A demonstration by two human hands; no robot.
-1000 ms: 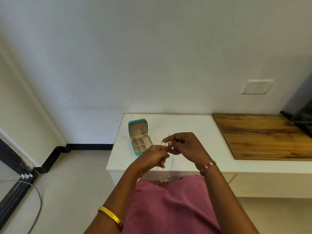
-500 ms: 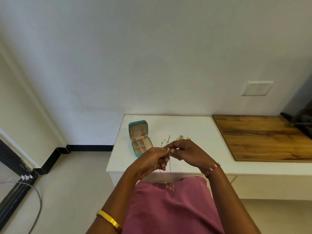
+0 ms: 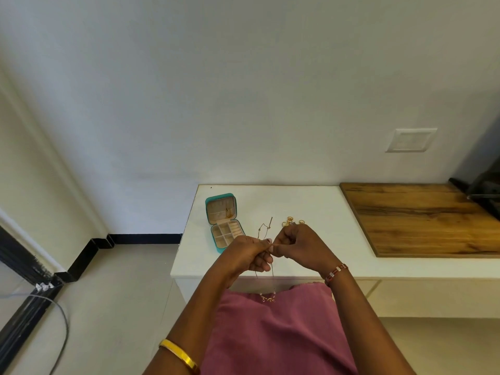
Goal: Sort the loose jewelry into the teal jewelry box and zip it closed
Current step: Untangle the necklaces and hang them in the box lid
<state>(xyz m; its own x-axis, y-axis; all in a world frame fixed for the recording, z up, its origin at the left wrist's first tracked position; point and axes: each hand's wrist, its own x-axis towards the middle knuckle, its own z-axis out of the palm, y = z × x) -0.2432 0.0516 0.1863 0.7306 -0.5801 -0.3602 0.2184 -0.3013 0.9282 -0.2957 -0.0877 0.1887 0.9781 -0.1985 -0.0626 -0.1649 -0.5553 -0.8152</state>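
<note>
The teal jewelry box (image 3: 219,249) lies open on the white table (image 3: 297,201), lid flat behind its beige compartments; a small gold piece sits in the lid. My left hand (image 3: 247,254) and my right hand (image 3: 300,246) meet above the table's front edge, both pinching a thin gold necklace (image 3: 266,230). Its chain loops up above my fingers and hangs down to a pendant (image 3: 267,298) over my pink clothing. Several gold rings (image 3: 290,221) lie on the table just behind my right hand.
A wooden board (image 3: 419,217) covers the right part of the table. A dark object (image 3: 484,196) stands at the far right edge. A wall switch plate (image 3: 411,139) sits above. Floor and a black cable lie to the left.
My hands have dropped slightly toward me, uncovering the rings behind them. The pendant has swung a little while the chain stays pinched.
</note>
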